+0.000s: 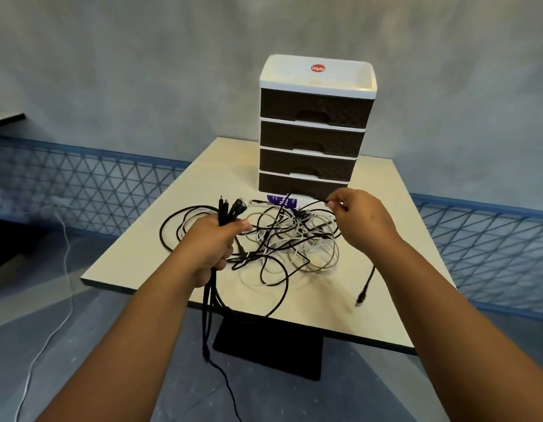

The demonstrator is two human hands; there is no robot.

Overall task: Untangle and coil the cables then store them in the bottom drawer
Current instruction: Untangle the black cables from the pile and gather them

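Above the table's near edge, left hand is fisted round a bundle of black cables; plug ends stick up out of the fist, loose lengths hang below the wrist past the tabletop & down toward the floor. Right hand is raised to the right, thumb & fingertips pinching one thin black cable near its end; a black lead w/ a plug dangles under the right forearm.

Between the hands & a bit beyond lies the tangled pile: black, white & grey leads knotted together on the beige table, black loops spreading left & toward the front edge. A purple label or card sits at the pile's far side, partly covered by leads.

Just behind the pile stands the drawer unit, white frame w/ 4 dark brown drawers, all closed; contents can't be seen. Bottom drawer is right behind the tangle, so the cables lie across its front approach. White top tray has a red sticker.

A white cord trails over the floor on the left; blue mesh fencing runs behind.
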